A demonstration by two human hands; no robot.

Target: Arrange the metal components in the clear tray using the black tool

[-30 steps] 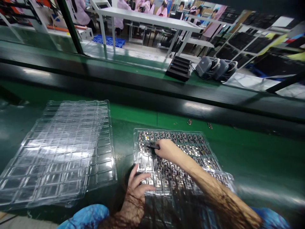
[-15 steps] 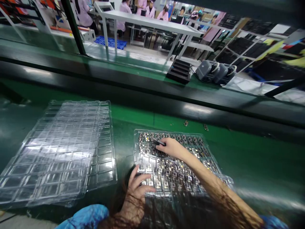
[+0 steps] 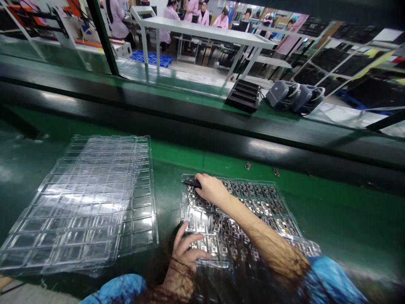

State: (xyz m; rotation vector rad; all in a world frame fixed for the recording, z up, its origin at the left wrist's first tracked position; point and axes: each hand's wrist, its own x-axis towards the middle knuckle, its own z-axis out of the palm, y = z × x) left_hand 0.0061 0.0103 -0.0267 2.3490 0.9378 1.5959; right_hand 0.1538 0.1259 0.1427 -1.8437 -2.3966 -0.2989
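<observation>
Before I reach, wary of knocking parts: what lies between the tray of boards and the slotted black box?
Head view: a small board, another to its right, on green surface, then a dark strip.

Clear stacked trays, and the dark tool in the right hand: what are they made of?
Trays: probably thin, glossy plastic; the green table shows through, with bright glare across them. Tool: perhaps plastic or coated metal; it looks black and rather dull, but is too small to settle which.
</observation>
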